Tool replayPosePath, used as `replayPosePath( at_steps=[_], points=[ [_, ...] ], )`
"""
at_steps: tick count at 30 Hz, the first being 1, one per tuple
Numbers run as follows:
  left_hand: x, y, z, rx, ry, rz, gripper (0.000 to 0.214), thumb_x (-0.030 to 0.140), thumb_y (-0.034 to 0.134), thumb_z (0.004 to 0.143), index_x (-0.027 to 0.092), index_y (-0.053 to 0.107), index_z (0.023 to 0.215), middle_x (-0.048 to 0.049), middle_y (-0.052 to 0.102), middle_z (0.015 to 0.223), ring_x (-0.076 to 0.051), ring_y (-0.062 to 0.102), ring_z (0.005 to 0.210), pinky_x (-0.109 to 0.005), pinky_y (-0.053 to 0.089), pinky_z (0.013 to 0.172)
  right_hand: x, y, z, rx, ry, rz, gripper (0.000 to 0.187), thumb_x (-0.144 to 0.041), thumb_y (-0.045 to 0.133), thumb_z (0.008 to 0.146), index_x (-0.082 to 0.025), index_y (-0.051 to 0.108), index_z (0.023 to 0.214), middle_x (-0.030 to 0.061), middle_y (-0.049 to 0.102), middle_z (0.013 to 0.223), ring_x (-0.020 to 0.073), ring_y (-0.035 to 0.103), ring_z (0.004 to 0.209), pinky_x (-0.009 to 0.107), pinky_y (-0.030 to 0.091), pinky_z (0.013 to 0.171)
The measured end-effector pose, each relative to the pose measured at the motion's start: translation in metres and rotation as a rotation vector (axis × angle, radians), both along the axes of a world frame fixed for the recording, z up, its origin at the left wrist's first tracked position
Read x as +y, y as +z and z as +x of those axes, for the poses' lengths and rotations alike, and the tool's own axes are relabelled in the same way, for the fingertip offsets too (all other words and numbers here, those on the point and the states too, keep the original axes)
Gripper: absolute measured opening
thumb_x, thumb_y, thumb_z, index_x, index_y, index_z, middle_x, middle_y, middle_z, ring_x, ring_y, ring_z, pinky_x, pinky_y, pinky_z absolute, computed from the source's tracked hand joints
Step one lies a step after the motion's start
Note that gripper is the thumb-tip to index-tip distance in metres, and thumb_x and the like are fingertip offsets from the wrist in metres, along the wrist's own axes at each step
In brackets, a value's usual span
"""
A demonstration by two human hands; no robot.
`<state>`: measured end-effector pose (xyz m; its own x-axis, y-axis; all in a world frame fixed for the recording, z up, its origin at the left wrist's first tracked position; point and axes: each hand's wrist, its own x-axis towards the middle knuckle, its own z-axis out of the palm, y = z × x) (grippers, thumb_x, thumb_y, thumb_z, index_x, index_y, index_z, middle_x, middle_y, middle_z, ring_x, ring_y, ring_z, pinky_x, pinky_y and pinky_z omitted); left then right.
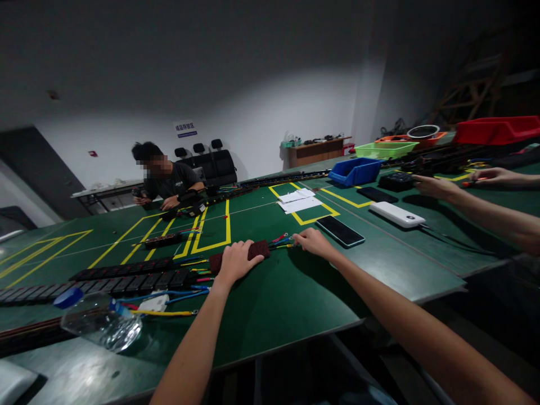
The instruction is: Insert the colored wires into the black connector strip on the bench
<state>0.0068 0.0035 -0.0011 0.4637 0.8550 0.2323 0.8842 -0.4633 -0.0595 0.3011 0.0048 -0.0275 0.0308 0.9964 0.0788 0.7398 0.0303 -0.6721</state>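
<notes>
My left hand [238,260] lies over a dark reddish-brown block [260,249] on the green table, its fingers closed around the far side. Coloured wires [278,242] come out of the block's right end, red, blue and green-yellow, with metal ring terminals at their tips. At those tips my right hand [313,242] is pinched on the end of a green-yellow wire [288,246]. Left of the block, black cable chains [143,280] run along the table. More wires with ring terminals [181,313] stick out toward my left forearm.
A clear bottle [101,322] with a blue cap leans at front left. Near my right hand are a phone [341,231], a white power bank [396,215] and papers [299,201]. Bins [354,171] stand behind. Co-workers' hands [439,187] work at right; another person [172,177] sits opposite.
</notes>
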Motion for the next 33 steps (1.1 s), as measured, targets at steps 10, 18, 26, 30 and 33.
replayPosePath(
  at_steps=[10,18,26,30,33],
  points=[
    [0.0,-0.001,0.0,-0.003,0.0,0.01,0.063,0.073,0.045,0.095,0.021,0.06,0.128,-0.0118,0.07,0.113,-0.03,0.065,0.105,-0.037,0.044,0.083,0.003,-0.001,0.003,0.143,0.02,0.037,0.047,-0.044,0.048,0.093,-0.012,0.08,0.082,0.003,0.064,0.057,0.0135,0.052,0.053,0.025,0.035,0.055],
    [0.0,-0.002,-0.001,-0.024,-0.019,0.017,0.062,0.072,0.045,0.095,0.022,0.059,0.128,-0.0112,0.07,0.114,-0.028,0.065,0.103,-0.037,0.044,0.083,-0.006,0.006,-0.001,-0.072,-0.027,-0.009,0.04,-0.039,0.05,0.096,-0.017,0.077,0.077,0.0047,0.07,0.066,0.0147,0.059,0.058,0.025,0.032,0.055],
    [-0.003,0.001,0.0,-0.015,0.001,-0.005,0.063,0.072,0.045,0.095,0.022,0.059,0.13,-0.0119,0.07,0.116,-0.029,0.064,0.106,-0.037,0.044,0.085,-0.003,0.002,-0.001,-0.024,0.015,-0.007,0.042,-0.04,0.049,0.096,-0.015,0.08,0.08,0.0054,0.069,0.064,0.015,0.058,0.056,0.025,0.035,0.055],
    [-0.002,0.0,0.0,-0.017,-0.004,0.004,0.063,0.072,0.046,0.095,0.021,0.059,0.13,-0.0117,0.07,0.117,-0.029,0.064,0.106,-0.037,0.044,0.085,0.0,0.0,0.0,0.076,0.034,0.021,0.045,-0.041,0.049,0.094,-0.013,0.08,0.078,0.0046,0.066,0.059,0.0149,0.056,0.055,0.025,0.037,0.057],
    [-0.001,-0.002,0.0,-0.015,-0.008,0.014,0.063,0.072,0.046,0.095,0.021,0.06,0.129,-0.0116,0.07,0.116,-0.03,0.064,0.106,-0.038,0.044,0.085,0.001,0.0,0.0,0.137,0.065,0.048,0.048,-0.045,0.048,0.094,-0.012,0.08,0.077,0.0034,0.063,0.055,0.0143,0.053,0.052,0.025,0.037,0.056]
  ],
)
